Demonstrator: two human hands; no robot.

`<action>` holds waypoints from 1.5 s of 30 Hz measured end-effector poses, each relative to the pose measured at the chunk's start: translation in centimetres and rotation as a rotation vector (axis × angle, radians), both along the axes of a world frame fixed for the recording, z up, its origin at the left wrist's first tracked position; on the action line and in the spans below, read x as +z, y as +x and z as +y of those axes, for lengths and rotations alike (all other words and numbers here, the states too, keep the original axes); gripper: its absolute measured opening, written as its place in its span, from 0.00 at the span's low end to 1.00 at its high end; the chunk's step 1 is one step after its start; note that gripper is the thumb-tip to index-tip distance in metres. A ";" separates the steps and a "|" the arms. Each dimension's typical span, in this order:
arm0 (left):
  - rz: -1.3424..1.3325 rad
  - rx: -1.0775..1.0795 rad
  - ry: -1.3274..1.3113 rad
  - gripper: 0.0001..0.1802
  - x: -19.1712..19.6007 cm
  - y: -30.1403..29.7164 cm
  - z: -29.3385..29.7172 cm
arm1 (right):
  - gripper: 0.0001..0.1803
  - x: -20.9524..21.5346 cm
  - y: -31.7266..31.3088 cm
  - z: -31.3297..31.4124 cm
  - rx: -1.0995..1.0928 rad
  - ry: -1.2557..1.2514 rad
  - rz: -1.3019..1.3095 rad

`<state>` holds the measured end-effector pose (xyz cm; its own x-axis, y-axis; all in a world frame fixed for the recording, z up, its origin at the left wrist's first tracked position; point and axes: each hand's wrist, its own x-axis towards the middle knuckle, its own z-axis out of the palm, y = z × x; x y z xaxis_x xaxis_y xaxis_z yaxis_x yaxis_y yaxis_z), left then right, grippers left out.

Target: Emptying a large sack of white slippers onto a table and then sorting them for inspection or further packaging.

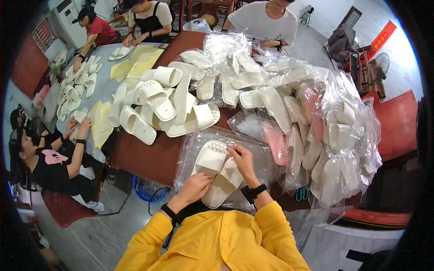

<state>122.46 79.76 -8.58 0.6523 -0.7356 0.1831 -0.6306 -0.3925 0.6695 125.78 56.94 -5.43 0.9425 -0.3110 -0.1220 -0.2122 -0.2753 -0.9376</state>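
A pair of white slippers lies in front of me at the table's near edge, soles down and slightly splayed. My left hand (197, 186) is closed on the left slipper (211, 157), its fingers by the strap. At the toe end, the bent fingers of my right hand (243, 163) grip the right slipper (223, 186) and partly cover it. Beneath the pair, clear plastic bags (192, 153) are spread flat. Just beyond them sits a heap of unbagged white slippers (158, 99).
Bagged white slippers (275, 108) pile up on the right, with a few pink ones (275, 142). Teal-handled scissors (302, 193) lie near the right edge. A blue basket (147, 189) stands below on the left. Several people handle slippers around the grey table (101, 83).
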 end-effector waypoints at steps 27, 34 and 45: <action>0.832 0.258 -0.529 0.08 -1.5 6.0 -6.9 | 0.13 1.4 -5.7 0.6 -0.021 0.311 -0.308; 0.824 0.257 -0.490 0.09 -1.8 6.0 -6.8 | 0.11 0.5 -5.6 1.1 -0.043 0.335 -0.401; 0.761 0.135 -0.455 0.10 -1.5 5.9 -7.0 | 0.03 -4.5 -5.1 0.6 -0.145 0.377 -0.202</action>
